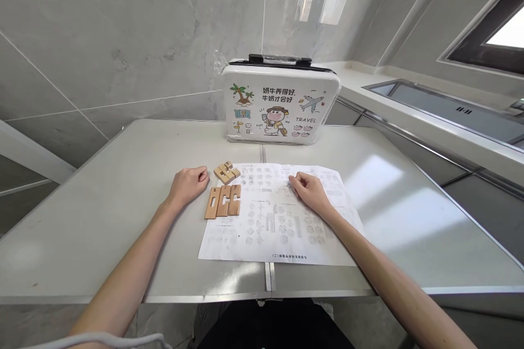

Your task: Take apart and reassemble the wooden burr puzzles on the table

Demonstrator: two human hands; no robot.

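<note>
Pale cable (106,340) crosses my view bottom left, barely in the way. Left hand (189,181) and right hand (308,189) curled, well apart, nothing visible inside. Wooden cluster (226,175) sits at the upper-left corner of the printed sheet (280,218), numbered pieces (222,210) straddle its left edge, presumably keeping diagrams readable. White case (249,84) stands toward the table's (102,202) far edge.

"TRAVEL" on white case (281,102); "2" on wooden piece (210,211)

Finding open room above the printed sheet (262,248) between the wooden puzzle pieces (222,208) and right fist (309,192), and over the folding table (82,218) outside both forearms; meeting those pieces beside the left fist (189,185); stopping behind at the white travel case (282,87).
</note>
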